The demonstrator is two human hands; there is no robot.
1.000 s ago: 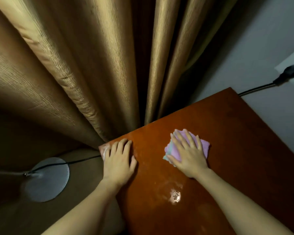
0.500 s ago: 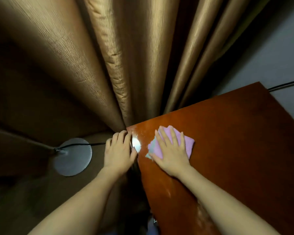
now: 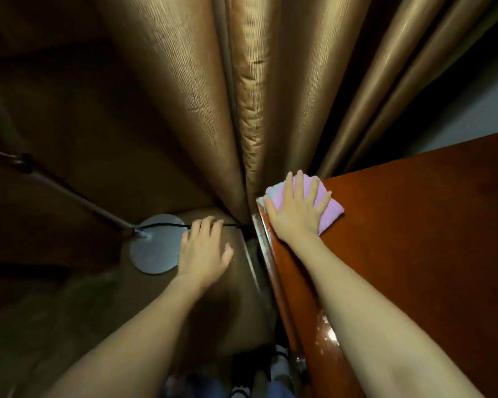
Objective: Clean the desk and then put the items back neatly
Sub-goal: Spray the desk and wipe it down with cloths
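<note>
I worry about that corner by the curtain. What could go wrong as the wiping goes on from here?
The pink cloth under the right hand already overhangs the desk corner, so it could slip off or snag the curtain. The left hand is off the desk above a black cable; catching it might tug the round lamp base.

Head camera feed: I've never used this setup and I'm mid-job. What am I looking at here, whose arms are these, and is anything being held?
There is no machine: a person wears one wide-angle camera on the head, looking down at their own bare arms. The right hand presses flat on a pink cloth at the corner of the reddish wooden desk, next to the gold curtain. The left hand is off the desk, open and holding nothing, above the floor. Below it sits a round grey lamp base with a black cable. Nothing else shows on the visible part of the desk.
</note>
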